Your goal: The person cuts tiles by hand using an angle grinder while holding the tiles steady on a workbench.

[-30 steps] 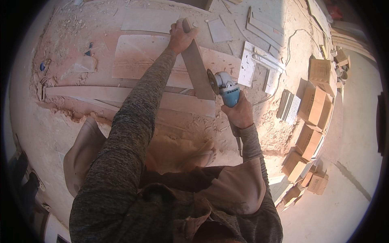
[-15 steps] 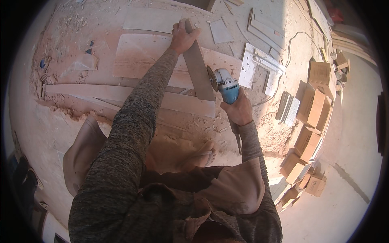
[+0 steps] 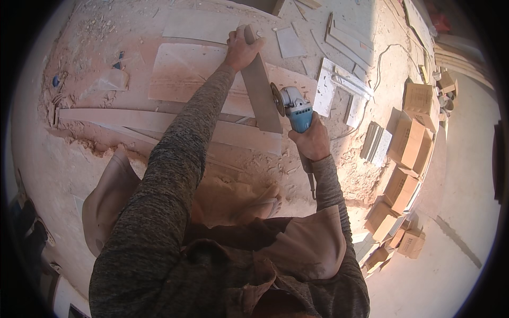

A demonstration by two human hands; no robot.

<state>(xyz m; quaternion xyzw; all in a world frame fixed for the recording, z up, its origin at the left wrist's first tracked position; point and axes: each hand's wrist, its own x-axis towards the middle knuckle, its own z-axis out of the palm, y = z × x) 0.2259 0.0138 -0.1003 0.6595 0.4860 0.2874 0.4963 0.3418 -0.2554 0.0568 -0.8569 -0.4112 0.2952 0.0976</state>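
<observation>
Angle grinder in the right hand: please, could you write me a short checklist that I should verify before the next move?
1. Right hand grips the angle grinder: ok, wrapped around its body.
2. Left hand holds the grey tile strip: ok, at its far end.
3. Gloves worn: not ok, both hands are bare.
4. Cutting disc apart from the strip: cannot tell; it is close beside the right edge.
5. Cord away from the disc: ok, its visible part hangs behind the grip.
6. Disc stopped: cannot tell.
</observation>
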